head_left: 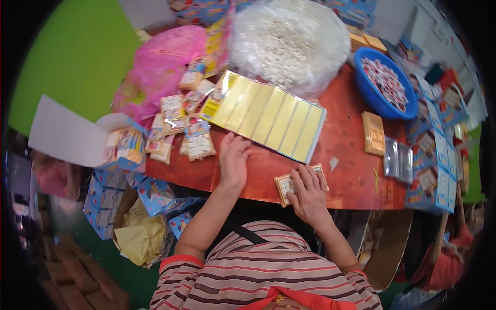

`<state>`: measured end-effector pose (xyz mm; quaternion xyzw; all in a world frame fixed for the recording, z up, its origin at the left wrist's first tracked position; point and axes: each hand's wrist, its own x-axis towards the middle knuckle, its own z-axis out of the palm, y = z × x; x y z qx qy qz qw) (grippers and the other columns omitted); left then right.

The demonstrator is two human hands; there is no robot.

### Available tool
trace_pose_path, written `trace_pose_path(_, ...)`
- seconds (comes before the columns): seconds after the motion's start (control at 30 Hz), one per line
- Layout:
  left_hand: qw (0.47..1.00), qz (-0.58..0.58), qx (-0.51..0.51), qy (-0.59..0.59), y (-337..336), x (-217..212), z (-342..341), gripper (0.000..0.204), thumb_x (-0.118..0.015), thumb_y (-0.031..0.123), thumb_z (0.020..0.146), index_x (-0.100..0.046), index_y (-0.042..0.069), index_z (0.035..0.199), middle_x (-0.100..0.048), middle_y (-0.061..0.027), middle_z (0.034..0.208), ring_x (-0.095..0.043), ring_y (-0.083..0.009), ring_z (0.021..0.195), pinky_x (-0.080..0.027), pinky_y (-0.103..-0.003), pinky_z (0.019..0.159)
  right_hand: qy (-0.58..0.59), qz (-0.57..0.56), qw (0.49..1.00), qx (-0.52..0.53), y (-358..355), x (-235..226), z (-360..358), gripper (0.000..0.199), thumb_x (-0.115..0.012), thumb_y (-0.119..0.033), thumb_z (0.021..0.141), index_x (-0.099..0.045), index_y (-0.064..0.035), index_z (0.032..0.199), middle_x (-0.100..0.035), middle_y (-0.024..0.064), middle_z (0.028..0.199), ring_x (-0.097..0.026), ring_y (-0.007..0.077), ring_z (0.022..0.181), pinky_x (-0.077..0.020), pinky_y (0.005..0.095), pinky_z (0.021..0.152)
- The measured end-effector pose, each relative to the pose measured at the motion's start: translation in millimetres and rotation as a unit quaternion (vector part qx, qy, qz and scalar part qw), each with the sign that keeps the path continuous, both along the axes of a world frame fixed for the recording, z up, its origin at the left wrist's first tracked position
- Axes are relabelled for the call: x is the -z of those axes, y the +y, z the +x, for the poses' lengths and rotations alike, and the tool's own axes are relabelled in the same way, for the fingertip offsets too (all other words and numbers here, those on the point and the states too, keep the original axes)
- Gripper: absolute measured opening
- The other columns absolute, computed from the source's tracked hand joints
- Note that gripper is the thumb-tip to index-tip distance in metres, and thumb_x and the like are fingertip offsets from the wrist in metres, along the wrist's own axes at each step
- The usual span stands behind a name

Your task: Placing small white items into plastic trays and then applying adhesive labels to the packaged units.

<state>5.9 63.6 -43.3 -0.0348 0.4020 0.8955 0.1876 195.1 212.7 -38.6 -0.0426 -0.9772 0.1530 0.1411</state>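
Note:
My left hand (235, 163) is open, palm down, its fingers slightly apart at the near edge of a yellow sheet (268, 114) with several long panels and a printed end. Whether its fingertips touch the sheet, I cannot tell. My right hand (308, 192) grips a small tan tray (283, 187) at the table's front edge, fingers across the top and thumb at the near side. White pieces show in the tray; much of it is hidden under the hand. Left of the sheet lie several similar filled trays (198, 139) with printed cards.
A plastic bag of white pieces (284, 49) and a blue basin (364, 85) of red-and-white pieces stand on the red table (343, 137). Tan trays (373, 133) and clear packaging (398, 160) lie at right. Blue boxes (431, 155) line the right; an open box (124, 147) sits left.

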Motion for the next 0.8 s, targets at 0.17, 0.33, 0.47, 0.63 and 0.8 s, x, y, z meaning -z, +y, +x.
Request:
trace_pose_path(0.17,0.998,0.001,0.035,-0.047,-13.0,10.4,-23.3,0.046,-0.054,0.014,0.094,-0.037,0.004,0.136,-0.058,-0.0168,0.117,-0.065,-0.0284,0.095,-0.054,-0.04,0.073,0.021,0.01,0.999,-0.036,-1.3,-9.2,-22.9,0.059,-0.064,-0.023,0.086,-0.048,-0.0012,0.138,-0.043,0.021,0.144,-0.039,0.0361,0.136,-0.0235,0.0512,0.112)
trace_pose_path(0.33,0.992,-0.021,0.124,-0.032,-4.3,1.4,-43.9,0.034,-0.049,0.016,0.096,-0.041,0.005,0.128,-0.061,-0.0157,0.102,-0.067,-0.0247,0.07,-0.056,-0.032,0.052,0.056,0.06,0.996,-0.031,-5.8,-35.1,-78.7,0.059,-0.068,-0.018,0.082,-0.049,-0.0021,0.136,-0.042,0.0202,0.145,-0.042,0.0337,0.133,-0.0286,0.05,0.109)
trace_pose_path(0.47,0.989,-0.041,0.141,-0.003,10.2,-7.0,-50.1,0.026,-0.05,0.019,0.097,-0.045,0.006,0.119,-0.06,-0.015,0.097,-0.066,-0.0229,0.062,-0.052,-0.029,0.044,0.117,0.144,0.982,-0.024,10.7,-25.3,-133.0,0.055,-0.065,-0.012,0.079,-0.052,-0.0044,0.132,-0.053,0.016,0.13,-0.051,0.0299,0.119,-0.0368,0.0452,0.1)
trace_pose_path(0.63,0.993,-0.061,0.094,0.046,4.0,-10.5,-69.2,0.026,-0.05,0.02,0.098,-0.05,0.003,0.118,-0.066,-0.0151,0.098,-0.067,-0.0228,0.064,-0.051,-0.028,0.047,0.135,0.175,0.974,-0.049,36.1,-15.4,-139.6,0.044,-0.057,-0.002,0.076,-0.059,-0.0098,0.12,-0.055,0.0057,0.089,-0.056,0.0245,0.087,-0.0421,0.0376,0.081)
trace_pose_path(0.8,0.989,-0.121,0.039,0.075,-2.1,-13.1,-69.4,0.023,-0.05,0.017,0.097,-0.054,0.0,0.112,-0.069,-0.0136,0.085,-0.065,-0.0193,0.058,-0.05,-0.027,0.047,0.149,0.178,0.969,-0.09,35.5,-16.2,-116.3,0.034,-0.061,-0.004,0.076,-0.061,-0.0091,0.11,-0.054,0.0054,0.086,-0.056,0.0229,0.084,-0.0413,0.0368,0.081)
